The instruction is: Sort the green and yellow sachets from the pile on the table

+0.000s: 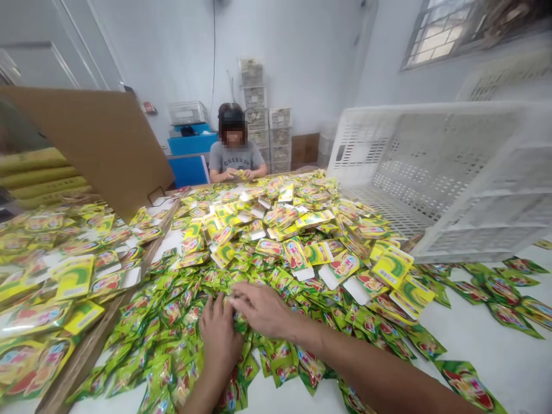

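Observation:
Both my hands rest on a heap of small green sachets (172,322) spread over the white table (495,356). My left hand (219,333) lies palm down with fingers curled into the sachets. My right hand (261,307) reaches across just above it, its fingertips pinched together on a sachet in the heap. Beyond my hands lies a larger pile of yellow-green printed cards (293,230).
A white plastic crate (444,172) lies on its side at the right. A cardboard box (103,144) with its flap up holds more packets at the left. Across the table another person (235,152) sits handling packets. Stacked crates (259,115) stand by the far wall.

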`<act>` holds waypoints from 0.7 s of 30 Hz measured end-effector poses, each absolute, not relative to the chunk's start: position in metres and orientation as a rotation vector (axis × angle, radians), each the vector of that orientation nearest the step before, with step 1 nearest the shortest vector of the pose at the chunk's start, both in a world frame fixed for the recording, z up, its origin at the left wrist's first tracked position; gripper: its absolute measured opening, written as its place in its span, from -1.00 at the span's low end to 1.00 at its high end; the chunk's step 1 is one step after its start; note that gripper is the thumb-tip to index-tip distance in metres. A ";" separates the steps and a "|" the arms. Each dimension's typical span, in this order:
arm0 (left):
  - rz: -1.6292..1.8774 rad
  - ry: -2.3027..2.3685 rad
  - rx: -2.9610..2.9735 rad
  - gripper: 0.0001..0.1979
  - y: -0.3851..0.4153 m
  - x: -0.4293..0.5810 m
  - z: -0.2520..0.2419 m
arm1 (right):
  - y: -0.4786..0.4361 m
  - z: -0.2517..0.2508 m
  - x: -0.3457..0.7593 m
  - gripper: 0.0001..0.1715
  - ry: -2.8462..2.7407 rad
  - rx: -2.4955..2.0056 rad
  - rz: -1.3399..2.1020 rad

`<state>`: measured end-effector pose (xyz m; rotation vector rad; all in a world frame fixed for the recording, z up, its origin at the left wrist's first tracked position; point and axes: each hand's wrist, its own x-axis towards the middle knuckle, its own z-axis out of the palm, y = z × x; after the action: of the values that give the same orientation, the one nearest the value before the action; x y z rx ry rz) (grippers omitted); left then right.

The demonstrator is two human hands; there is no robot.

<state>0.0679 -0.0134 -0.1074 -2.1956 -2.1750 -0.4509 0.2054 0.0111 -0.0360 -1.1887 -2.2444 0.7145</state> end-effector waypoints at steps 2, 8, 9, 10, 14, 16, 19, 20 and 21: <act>-0.369 -2.135 -2.167 -0.31 -0.015 0.070 -0.110 | 0.026 -0.036 0.211 -0.58 -2.243 -1.350 0.538; -0.294 -2.112 -2.170 -0.27 -0.017 0.069 -0.109 | 0.085 -0.050 0.216 -0.68 -2.342 -1.841 0.226; -0.295 -2.119 -2.179 -0.27 -0.017 0.068 -0.109 | 0.093 -0.052 0.216 -0.68 -2.317 -1.892 0.190; -0.298 -2.128 -2.192 -0.26 -0.017 0.068 -0.109 | 0.101 -0.053 0.216 -0.67 -2.294 -1.940 0.149; -0.341 -2.187 -2.228 -0.25 -0.018 0.070 -0.106 | 0.127 -0.048 0.223 -0.58 -2.237 -2.031 0.002; -0.366 -2.222 -2.232 -0.25 -0.017 0.072 -0.103 | 0.140 -0.043 0.225 -0.57 -2.298 -1.981 0.013; -0.403 -2.260 -2.241 -0.27 -0.016 0.073 -0.102 | 0.157 -0.039 0.219 -0.57 -2.456 -1.841 0.140; -0.413 -2.266 -2.248 -0.27 -0.016 0.073 -0.103 | 0.162 -0.040 0.214 -0.58 -2.487 -1.813 0.192; -0.423 -2.271 -2.256 -0.27 -0.016 0.072 -0.105 | 0.168 -0.040 0.209 -0.60 -2.495 -1.808 0.238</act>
<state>0.0720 -0.0157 -0.1046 -2.2557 -2.2707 -0.4235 0.2089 0.1679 -0.0404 -1.8085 -2.4947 0.2380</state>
